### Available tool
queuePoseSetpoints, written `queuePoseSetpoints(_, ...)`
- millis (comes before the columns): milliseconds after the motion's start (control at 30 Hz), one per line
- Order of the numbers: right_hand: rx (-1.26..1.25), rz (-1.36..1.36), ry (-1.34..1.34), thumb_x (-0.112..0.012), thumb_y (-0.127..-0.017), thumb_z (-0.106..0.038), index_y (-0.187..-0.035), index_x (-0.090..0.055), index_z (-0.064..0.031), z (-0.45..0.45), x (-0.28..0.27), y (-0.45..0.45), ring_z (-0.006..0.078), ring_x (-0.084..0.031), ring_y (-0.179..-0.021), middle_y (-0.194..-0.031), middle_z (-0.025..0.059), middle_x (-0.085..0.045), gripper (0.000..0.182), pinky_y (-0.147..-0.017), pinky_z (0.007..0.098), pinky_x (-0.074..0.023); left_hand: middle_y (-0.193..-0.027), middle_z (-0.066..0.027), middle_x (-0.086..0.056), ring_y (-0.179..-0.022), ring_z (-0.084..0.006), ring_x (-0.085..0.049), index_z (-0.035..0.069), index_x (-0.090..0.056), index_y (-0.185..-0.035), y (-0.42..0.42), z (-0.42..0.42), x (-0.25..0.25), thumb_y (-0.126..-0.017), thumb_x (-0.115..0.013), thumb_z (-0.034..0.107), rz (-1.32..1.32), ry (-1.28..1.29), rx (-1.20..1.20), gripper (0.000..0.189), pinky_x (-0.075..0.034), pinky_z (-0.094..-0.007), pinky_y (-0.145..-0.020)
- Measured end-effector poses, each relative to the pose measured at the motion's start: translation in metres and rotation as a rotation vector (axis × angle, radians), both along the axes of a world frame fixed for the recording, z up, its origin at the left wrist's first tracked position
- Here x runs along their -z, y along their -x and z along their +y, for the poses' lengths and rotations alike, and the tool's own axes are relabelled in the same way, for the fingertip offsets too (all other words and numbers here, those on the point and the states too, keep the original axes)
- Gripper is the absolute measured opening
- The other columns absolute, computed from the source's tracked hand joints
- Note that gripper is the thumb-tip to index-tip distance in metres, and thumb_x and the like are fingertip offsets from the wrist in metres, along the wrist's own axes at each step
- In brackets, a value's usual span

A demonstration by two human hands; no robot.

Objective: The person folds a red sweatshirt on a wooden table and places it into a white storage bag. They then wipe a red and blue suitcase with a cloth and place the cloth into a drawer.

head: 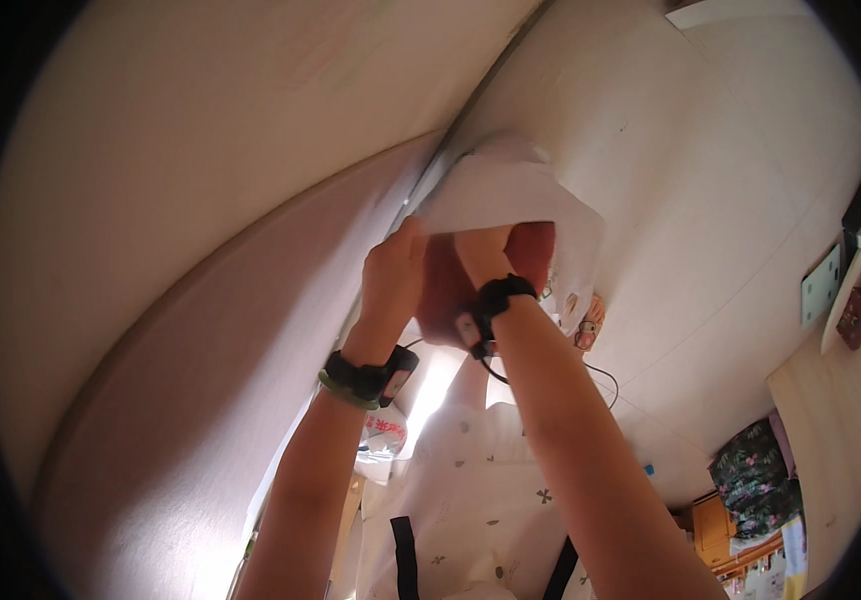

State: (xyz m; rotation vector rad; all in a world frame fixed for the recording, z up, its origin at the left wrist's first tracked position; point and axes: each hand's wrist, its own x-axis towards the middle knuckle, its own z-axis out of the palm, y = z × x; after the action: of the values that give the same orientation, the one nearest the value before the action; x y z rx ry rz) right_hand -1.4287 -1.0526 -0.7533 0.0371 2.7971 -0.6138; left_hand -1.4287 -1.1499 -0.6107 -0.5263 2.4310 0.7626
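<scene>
A white bag (490,187) is held in front of me, partly blurred, with its mouth facing me. My left hand (393,281) pinches the left side of its rim. My right hand (484,251) reaches in under the upper edge, which hides the fingers, so whether they grip anything is unclear. Deep red material (534,246) shows inside the mouth around that hand; I cannot tell whether it is lining or a separate thing. Both wrists wear black bands with small devices, the left one (363,379) and the right one (501,300).
A pale wall (197,300) rises close on the left. Below the hands stands a white plastic bag (385,435) with red writing. A foot (589,322) shows beside the held bag. Farther right are a wooden board (835,420), dark floral fabric (753,472) and a wooden cabinet (714,529).
</scene>
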Motion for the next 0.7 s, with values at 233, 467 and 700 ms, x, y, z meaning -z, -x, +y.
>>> queuePoseSetpoints(233,-0.159,-0.254,0.158,-0.06,-0.08,-0.024,-0.119,-0.052,-0.0077,0.02,-0.03,0.015,0.0389,-0.043,-0.114,-0.118,0.0209,-0.051,0.043,-0.094,0.0461,-0.0382,-0.081,-0.0117,-0.064,-0.08,-0.0344,-0.062,0.008,-0.054,-0.101,-0.04,0.0,0.002,-0.076,-0.068,0.023,0.021,0.115,-0.026,0.033,-0.048,-0.0408,-0.068)
queuePoseSetpoints(467,-0.064,-0.03,0.62,-0.071,-0.069,-0.022,-0.121,-0.052,-0.0077,0.083,-0.134,-0.055,0.0407,-0.036,-0.124,-0.136,0.0201,-0.036,0.057,-0.099,0.0472,-0.0347,-0.108,-0.0124,-0.058,-0.093,-0.0338,-0.058,0.009,-0.059,-0.107,-0.058,-0.009,0.015,-0.075,-0.066,0.025,0.032,0.275,0.047,0.036,-0.048,-0.0429,-0.076)
queuePoseSetpoints(700,-0.466,-0.036,0.237,-0.066,-0.069,-0.019,-0.121,-0.055,-0.0213,0.046,-0.109,-0.122,0.0431,-0.036,-0.124,-0.138,0.0135,-0.036,0.053,-0.087,0.0592,-0.0413,-0.1,-0.0207,-0.061,-0.089,-0.0394,-0.058,0.007,-0.059,-0.105,-0.068,-0.015,0.028,-0.085,-0.054,0.027,-0.045,0.137,-0.128,0.029,-0.046,-0.0453,-0.074)
